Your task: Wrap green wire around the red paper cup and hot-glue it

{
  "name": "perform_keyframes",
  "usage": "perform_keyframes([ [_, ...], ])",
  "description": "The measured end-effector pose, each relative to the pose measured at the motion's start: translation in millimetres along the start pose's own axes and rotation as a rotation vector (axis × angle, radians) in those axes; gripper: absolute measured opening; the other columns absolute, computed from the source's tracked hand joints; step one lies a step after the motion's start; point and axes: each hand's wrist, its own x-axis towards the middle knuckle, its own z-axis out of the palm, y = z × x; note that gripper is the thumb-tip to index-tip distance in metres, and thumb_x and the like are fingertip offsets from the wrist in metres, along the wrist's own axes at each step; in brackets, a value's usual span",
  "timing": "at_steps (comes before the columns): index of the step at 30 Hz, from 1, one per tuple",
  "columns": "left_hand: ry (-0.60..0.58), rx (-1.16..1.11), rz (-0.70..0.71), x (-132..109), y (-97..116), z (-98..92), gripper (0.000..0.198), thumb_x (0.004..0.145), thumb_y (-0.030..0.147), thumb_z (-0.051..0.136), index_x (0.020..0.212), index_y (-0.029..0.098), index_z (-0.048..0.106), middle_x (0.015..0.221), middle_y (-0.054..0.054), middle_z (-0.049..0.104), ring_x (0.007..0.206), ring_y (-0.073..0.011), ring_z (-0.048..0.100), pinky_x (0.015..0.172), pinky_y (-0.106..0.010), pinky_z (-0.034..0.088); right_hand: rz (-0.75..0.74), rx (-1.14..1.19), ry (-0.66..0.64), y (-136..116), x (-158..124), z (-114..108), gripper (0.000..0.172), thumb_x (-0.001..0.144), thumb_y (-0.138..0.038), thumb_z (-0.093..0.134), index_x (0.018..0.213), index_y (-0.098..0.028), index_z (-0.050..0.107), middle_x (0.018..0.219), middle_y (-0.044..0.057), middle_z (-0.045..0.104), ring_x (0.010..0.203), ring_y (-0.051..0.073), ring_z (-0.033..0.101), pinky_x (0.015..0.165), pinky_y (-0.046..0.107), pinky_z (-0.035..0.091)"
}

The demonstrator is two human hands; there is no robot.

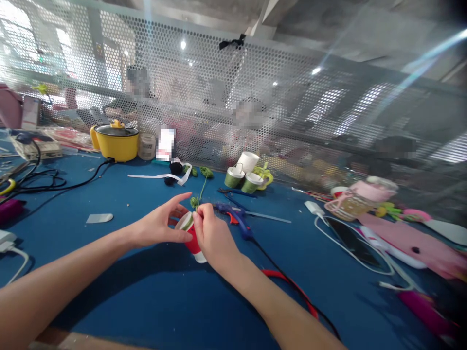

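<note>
- Here you were, both hands on the red-and-white cup (195, 247), in the middle of the blue desk (146, 291), its mouth tipped toward your left hand (164, 221)!
- Left hand: a light grasp on that cup, thumb on the red wall, fingers curving behind the rim and partly hidden.
- Right hand (215, 236): pinched at the rim, palm against the cup's far flank; whether it also gripped the green stem piece (195, 201) just above those fingertips, you couldn't tell.
- Biggest danger, by my call: the glue gun (235, 218), nozzle right beside your right knuckles. If it was hot, a small backward shift could have burned you.
- Next worry: the black cord (277, 262) ran near your right forearm; a snagging elbow might have dragged the gun round.
- And that tilt! Too hard a squeeze could have dented the thin-looking wall; a slack left thumb could have let the cup roll.
- Textures now: smooth red round the cup, white at the foot, something green inside the mouth.
- The stem piece looked fuzzy, like yarn: a knotted bundle, a thin stalk, a leaf-shaped end.
- Beyond, green-and-white cups (233, 177) stood short and round; behind them rose a perforated screen (204, 87), dotted with holes.
</note>
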Motion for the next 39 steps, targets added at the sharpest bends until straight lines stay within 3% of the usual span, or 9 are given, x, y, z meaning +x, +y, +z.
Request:
perform_keyframes([
  [5, -0.014, 0.047, 0.006, 1, -4, 1.8, 0.088, 0.066, 0.024, 0.071, 0.139, 0.022, 0.023, 0.110, -0.008, 0.052, 0.106, -0.0253, 0.052, 0.094, -0.046, 0.039, -0.008, -0.031, 0.008, 0, -1, 3, 0.013, 0.090, -0.025, 0.031, 0.083, -0.021, 0.041, 0.064, 0.005, 0.061, 0.057, 0.020, 0.061, 0.048, 0.026, 0.032],
  [11, -0.010, -0.022, 0.003, 0, 2, -1.1, 0.077, 0.067, 0.020, 0.067, 0.135, 0.024, 0.031, 0.107, -0.006, 0.053, 0.105, -0.0234, 0.051, 0.095, -0.045, 0.037, 0.038, 0.004, -0.038, -2, -3, 1, 0.015, 0.091, -0.026, 0.030, 0.083, -0.021, 0.042, 0.066, 0.006, 0.061, 0.059, 0.022, 0.061, 0.051, 0.028, 0.033],
  [27, 0.095, -0.097, -0.103, -1, 6, 8.2, 0.072, 0.063, 0.019, 0.060, 0.130, 0.020, 0.034, 0.101, -0.004, 0.048, 0.089, -0.0184, 0.051, 0.077, -0.033, 0.041, -0.176, -0.138, 0.058, -2, -7, 10, 0.018, 0.092, -0.020, 0.029, 0.082, -0.020, 0.044, 0.070, 0.008, 0.060, 0.066, 0.021, 0.058, 0.059, 0.030, 0.040],
  [39, 0.120, -0.045, -0.137, -1, 5, 7.3, 0.069, 0.065, 0.015, 0.057, 0.130, 0.024, 0.037, 0.106, -0.005, 0.049, 0.090, -0.0193, 0.051, 0.073, -0.032, 0.043, -0.166, -0.137, 0.014, -5, -9, 12, 0.020, 0.093, -0.021, 0.028, 0.083, -0.019, 0.046, 0.075, 0.011, 0.062, 0.070, 0.024, 0.060, 0.063, 0.034, 0.044],
])
